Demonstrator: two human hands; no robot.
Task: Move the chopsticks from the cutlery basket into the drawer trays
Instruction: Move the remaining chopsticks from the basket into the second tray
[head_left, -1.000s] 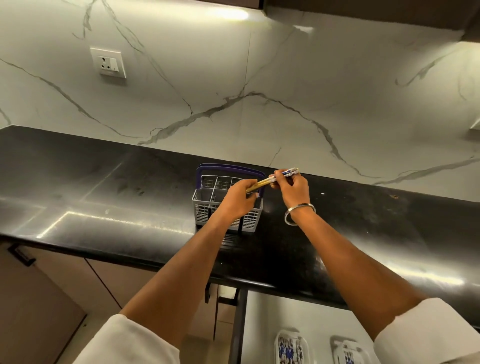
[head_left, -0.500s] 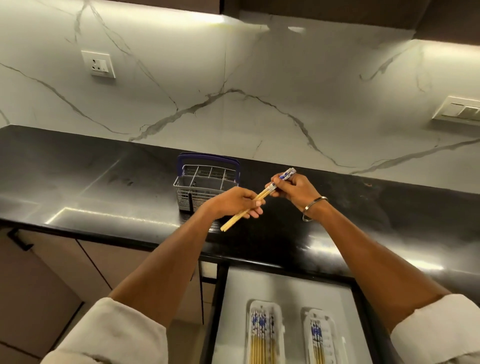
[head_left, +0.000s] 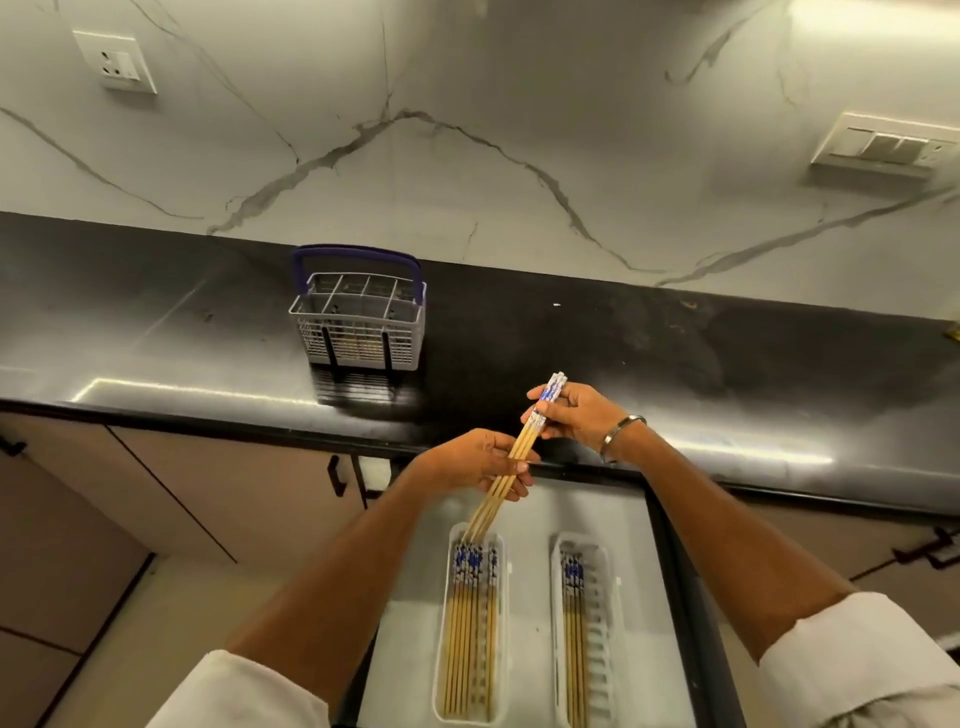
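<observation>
A bundle of wooden chopsticks with blue-and-white patterned tops slants over the counter's front edge. My right hand grips the patterned top end. My left hand holds the bare wooden shafts lower down, and the tips point at the left tray. The grey cutlery basket with a purple handle stands on the black counter, up and to the left of my hands. In the open drawer lie two white trays: the left tray holds several chopsticks, the right tray holds fewer.
The black countertop runs across the view below a marble wall. A socket and a switch plate sit on the wall. Brown cabinet doors with black handles stand left of the drawer.
Both hands have carried the chopsticks away from the basket, down and toward me, to above the drawer. The view has tilted down, showing more of the drawer and its trays.
</observation>
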